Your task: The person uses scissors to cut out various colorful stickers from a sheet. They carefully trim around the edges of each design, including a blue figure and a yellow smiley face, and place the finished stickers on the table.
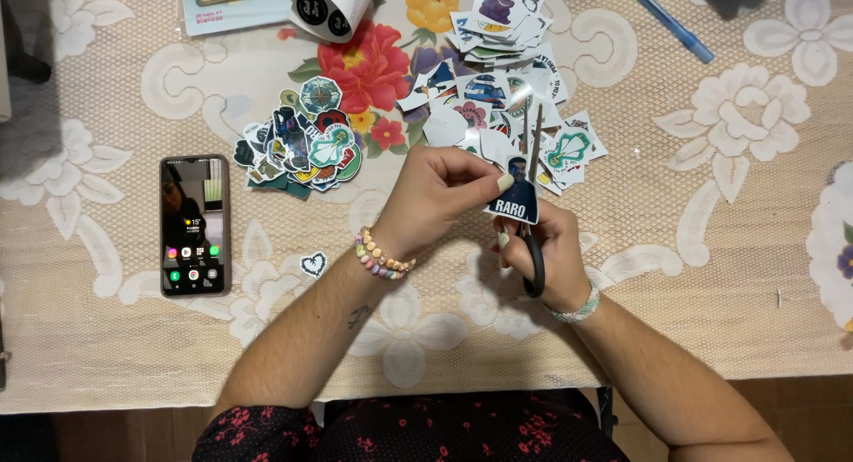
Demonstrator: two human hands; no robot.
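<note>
My left hand [440, 195] pinches a small dark-blue sticker cutout [516, 198] at its upper edge, holding it over the table. My right hand [549, 253] grips black-handled scissors [533, 249], whose blades point away from me and straddle the sticker. Just beyond the hands lies a loose heap of uncut sticker pieces [498, 89]. A second pile of trimmed stickers [302, 142] sits to the left of it. One tiny heart-shaped sticker [313, 265] lies alone near my left wrist.
A smartphone [194, 225] with its screen lit lies at the left on the lace floral tablecloth [711, 249]. A white roll [329, 4] and a pink packet [231, 4] sit at the far edge. A blue pen [666, 19] lies far right.
</note>
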